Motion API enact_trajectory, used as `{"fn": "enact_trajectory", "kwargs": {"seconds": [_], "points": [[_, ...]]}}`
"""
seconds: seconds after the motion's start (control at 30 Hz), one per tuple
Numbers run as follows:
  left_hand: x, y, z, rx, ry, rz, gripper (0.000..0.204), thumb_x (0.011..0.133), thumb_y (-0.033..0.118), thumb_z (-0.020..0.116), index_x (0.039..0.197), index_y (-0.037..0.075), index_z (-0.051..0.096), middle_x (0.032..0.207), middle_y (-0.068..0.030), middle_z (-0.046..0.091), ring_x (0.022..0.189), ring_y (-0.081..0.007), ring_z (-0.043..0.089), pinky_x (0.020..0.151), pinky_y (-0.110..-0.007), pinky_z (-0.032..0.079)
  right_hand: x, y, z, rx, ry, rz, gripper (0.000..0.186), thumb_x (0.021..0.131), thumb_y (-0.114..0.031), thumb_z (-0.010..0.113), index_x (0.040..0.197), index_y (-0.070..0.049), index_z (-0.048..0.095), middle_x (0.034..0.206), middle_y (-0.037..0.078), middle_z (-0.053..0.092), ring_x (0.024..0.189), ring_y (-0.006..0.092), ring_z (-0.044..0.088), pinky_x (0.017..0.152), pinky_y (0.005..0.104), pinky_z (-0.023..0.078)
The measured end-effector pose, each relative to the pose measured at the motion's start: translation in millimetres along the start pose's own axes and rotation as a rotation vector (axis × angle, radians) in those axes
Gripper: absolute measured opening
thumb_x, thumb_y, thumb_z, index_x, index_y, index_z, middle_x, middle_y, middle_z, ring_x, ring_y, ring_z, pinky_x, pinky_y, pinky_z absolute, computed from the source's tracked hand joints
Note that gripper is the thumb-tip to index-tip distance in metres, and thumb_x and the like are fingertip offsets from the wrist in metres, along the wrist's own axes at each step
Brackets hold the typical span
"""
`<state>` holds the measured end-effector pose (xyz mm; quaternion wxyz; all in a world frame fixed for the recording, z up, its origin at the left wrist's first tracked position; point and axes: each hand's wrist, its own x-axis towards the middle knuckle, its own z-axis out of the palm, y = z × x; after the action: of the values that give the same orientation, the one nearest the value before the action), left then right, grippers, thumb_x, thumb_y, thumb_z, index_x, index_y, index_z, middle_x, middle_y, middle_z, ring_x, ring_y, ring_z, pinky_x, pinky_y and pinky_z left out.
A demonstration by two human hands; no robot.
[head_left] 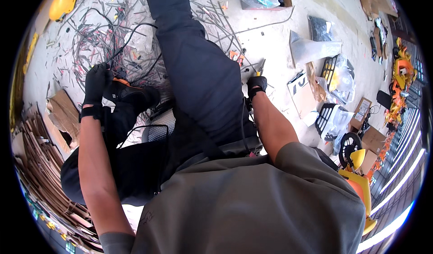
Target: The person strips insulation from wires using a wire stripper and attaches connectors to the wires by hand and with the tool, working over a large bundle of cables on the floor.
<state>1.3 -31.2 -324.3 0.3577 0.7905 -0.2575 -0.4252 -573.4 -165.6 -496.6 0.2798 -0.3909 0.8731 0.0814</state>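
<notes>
Grey shirt (252, 200) right up under the camera, filling the bottom of the view, and beyond it the dark trousers (203, 64), 1 leg stretched ahead, the other bent off to the left. Out wide, the left hand (97, 82), black-gloved, fingers curled together and clamped on the black cable (130, 37)! That cable leaves the fingertip end of the fist, arcs up and right, and reaches the outstretched leg. Just beside this hand, the shoe (131, 93) with its orange trim. Across the leg now, the right hand (257, 82), also in black, fingers closed around the pliers (261, 67); the tips poke out ahead of the glove, well apart from the cable. Whether those jaws are parted, I can't tell. Scraps (92, 40) everywhere on the floor (270, 42), thick beyond the left hand! Yellow shell (64, 4) top left, cardboard (43, 164) stacked lower left, clear bags (313, 51) on the right, and lower down that side, a black wheel (350, 148).
</notes>
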Motion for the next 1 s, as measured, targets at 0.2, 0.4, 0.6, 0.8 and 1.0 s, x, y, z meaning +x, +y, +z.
{"fn": "enact_trajectory", "kwargs": {"seconds": [0.2,0.4,0.6,0.8,1.0], "points": [[9.9,-28.6,-8.4,0.011,0.032,-0.046,0.027,0.099,0.028,0.056,0.093,0.004,0.067,0.073,-0.0028,0.064,0.061,-0.0120,0.059,0.058,-0.027,0.048,0.6,32.0,-42.3,0.730,-0.239,-0.076,0.016,0.078,-0.014,0.069,0.088,-0.002,0.066,0.063,0.005,0.057,0.053,0.0177,0.054,0.050,0.0342,0.046],[36.6,-40.6,-19.5,-0.178,0.064,-0.124,0.025,0.097,0.028,0.060,0.097,0.004,0.068,0.076,-0.0031,0.065,0.062,-0.0132,0.060,0.057,-0.026,0.049,-42.4,20.2,-160.3,1.183,-0.586,-0.258,0.022,0.081,-0.009,0.067,0.102,-0.001,0.062,0.082,0.003,0.060,0.061,0.0150,0.054,0.056,0.0273,0.045],[39.1,-7.1,-19.3,-0.185,0.094,-0.120,0.023,0.096,0.028,0.062,0.101,0.006,0.066,0.078,-0.0037,0.065,0.063,-0.0133,0.061,0.057,-0.026,0.049,-67.2,-23.5,-231.1,1.381,-0.950,-0.397,0.022,0.089,-0.002,0.061,0.110,-0.002,0.057,0.088,0.003,0.058,0.065,0.0066,0.050,0.058,0.0230,0.041],[5.9,67.8,-9.7,-0.071,0.243,0.266,0.019,0.096,0.016,0.059,0.106,0.000,0.064,0.091,-0.0043,0.064,0.073,-0.0122,0.061,0.063,-0.027,0.051,-107.1,-102.3,-251.5,1.497,-1.246,-0.463,0.021,0.094,-0.002,0.057,0.114,0.000,0.054,0.091,0.004,0.057,0.066,0.0073,0.047,0.059,0.0230,0.039],[-123.3,228.4,56.8,0.549,0.126,1.265,0.043,0.083,-0.009,0.060,0.123,0.006,0.063,0.122,-0.0152,0.062,0.101,-0.0287,0.065,0.084,-0.035,0.053,-211.6,-213.0,-238.4,1.114,-1.232,-0.772,0.019,0.099,-0.007,0.052,0.117,0.000,0.050,0.095,0.005,0.053,0.071,0.0075,0.046,0.064,0.0233,0.039]]}}
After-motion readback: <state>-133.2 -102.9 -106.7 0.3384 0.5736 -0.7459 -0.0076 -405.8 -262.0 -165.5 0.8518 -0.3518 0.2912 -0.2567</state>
